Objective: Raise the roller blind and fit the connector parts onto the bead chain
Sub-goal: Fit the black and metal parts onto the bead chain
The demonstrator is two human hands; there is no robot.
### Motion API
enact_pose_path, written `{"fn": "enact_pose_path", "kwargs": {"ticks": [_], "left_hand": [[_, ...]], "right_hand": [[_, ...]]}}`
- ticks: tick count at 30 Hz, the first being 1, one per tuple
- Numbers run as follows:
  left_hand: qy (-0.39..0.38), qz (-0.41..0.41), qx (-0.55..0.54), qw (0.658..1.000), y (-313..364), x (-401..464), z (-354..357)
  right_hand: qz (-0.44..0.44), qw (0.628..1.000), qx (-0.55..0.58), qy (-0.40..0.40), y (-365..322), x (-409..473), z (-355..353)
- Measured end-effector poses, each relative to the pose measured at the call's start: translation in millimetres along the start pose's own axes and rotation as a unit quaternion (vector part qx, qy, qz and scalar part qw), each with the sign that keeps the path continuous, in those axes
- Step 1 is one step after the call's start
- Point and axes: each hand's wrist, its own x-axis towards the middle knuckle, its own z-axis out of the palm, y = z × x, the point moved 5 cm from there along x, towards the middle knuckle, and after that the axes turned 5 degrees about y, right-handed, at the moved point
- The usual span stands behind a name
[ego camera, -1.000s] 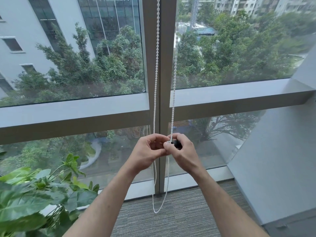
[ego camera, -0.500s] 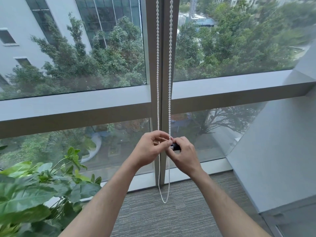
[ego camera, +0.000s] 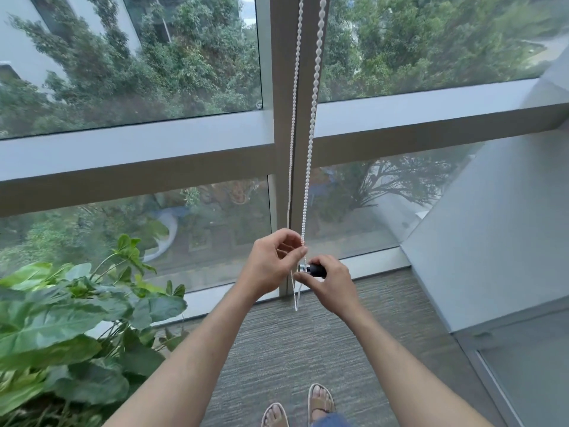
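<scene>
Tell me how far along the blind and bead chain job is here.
Done, apparently: no blind fabric covers the window glass, so it looks raised. In hand: the left hand pinches the bead chain while the right hand holds a black-and-silver connector part against it. Left: whether it has locked on cannot be told.

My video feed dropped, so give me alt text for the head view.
The left hand pinches the white bead chain while the right hand holds a small black and silver connector part against it, before a window mullion; a leafy plant stands at left.
</scene>
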Motion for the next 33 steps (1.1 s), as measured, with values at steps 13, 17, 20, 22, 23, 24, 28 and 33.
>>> {"fn": "enact_pose_path", "kwargs": {"ticks": [13, 17, 20, 22, 23, 24, 28, 33], "left_hand": [[-0.041, -0.052, 0.032, 0.997, -65.1, -29.2, 33.3], [-0.032, -0.086, 0.037, 0.995, -85.0, -33.9, 40.9], [-0.032, -0.098, 0.041, 0.994, -96.3, -37.9, 53.0], [-0.03, -0.106, 0.05, 0.993, -105.1, -38.4, 59.0], [-0.025, -0.107, 0.054, 0.992, -110.7, -37.8, 61.5], [-0.021, -0.107, 0.057, 0.992, -116.2, -37.6, 64.5], [-0.029, -0.106, 0.061, 0.992, -138.7, -40.4, 83.3], [-0.026, -0.107, 0.06, 0.992, -180.1, -41.5, 113.3]], "right_hand": [[0.086, 0.993, -0.017, -0.074, 68.9, -35.5, 45.0], [0.082, 0.992, -0.029, -0.087, 90.9, -40.1, 53.1], [0.087, 0.99, -0.036, -0.1, 119.8, -43.3, 62.2], [0.096, 0.989, -0.03, -0.11, 137.4, -43.5, 72.4], [0.098, 0.988, -0.031, -0.115, 146.0, -43.9, 77.5], [0.098, 0.987, -0.036, -0.123, 154.3, -44.5, 82.3], [0.118, 0.983, -0.033, -0.135, 185.9, -49.7, 96.2], [0.129, 0.98, -0.046, -0.146, 230.3, -54.0, 112.4]]}}
